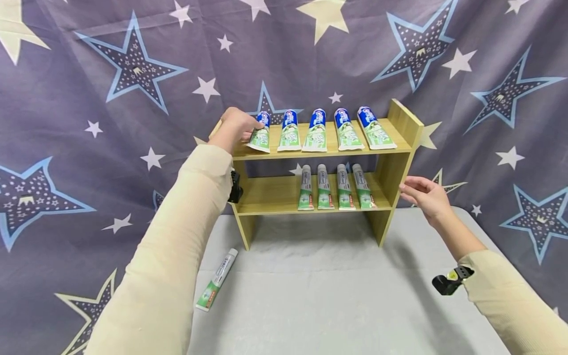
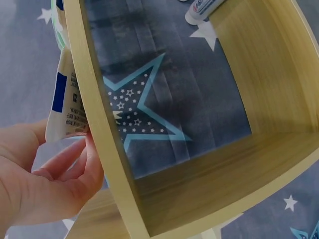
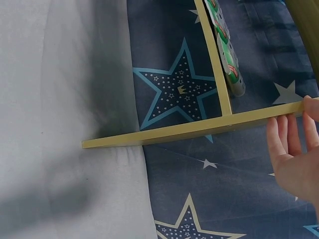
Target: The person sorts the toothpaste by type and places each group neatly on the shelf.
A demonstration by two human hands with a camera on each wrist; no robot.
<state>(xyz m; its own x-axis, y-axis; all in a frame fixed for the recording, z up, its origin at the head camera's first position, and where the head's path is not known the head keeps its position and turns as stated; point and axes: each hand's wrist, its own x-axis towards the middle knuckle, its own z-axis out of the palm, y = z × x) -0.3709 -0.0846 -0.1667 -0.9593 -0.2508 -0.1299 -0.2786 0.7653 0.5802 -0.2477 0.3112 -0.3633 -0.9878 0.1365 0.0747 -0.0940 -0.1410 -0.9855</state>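
On the upper board of a wooden shelf (image 1: pixel 266 209), my left hand (image 1: pixel 237 125) grips the leftmost blue-and-green toothpaste tube (image 1: pixel 262 135). The left wrist view shows the crimped end of this toothpaste tube (image 2: pixel 65 107) between thumb and fingers, by the board's front edge. Several matching tubes (image 1: pixel 317 130) lie to its right, caps toward the back. My right hand (image 1: pixel 428 199) holds the shelf's right side panel; in the right wrist view its straight fingers (image 3: pixel 283 134) lie against the outer face and the thumb is on the edge.
Several slimmer grey-and-green toothpaste tubes (image 1: pixel 323 187) lie on the right part of the lower board. Another such tube (image 1: pixel 217 279) lies on the grey tabletop (image 1: pixel 328 301) at front left. A star-patterned curtain (image 1: pixel 284 59) hangs right behind the shelf.
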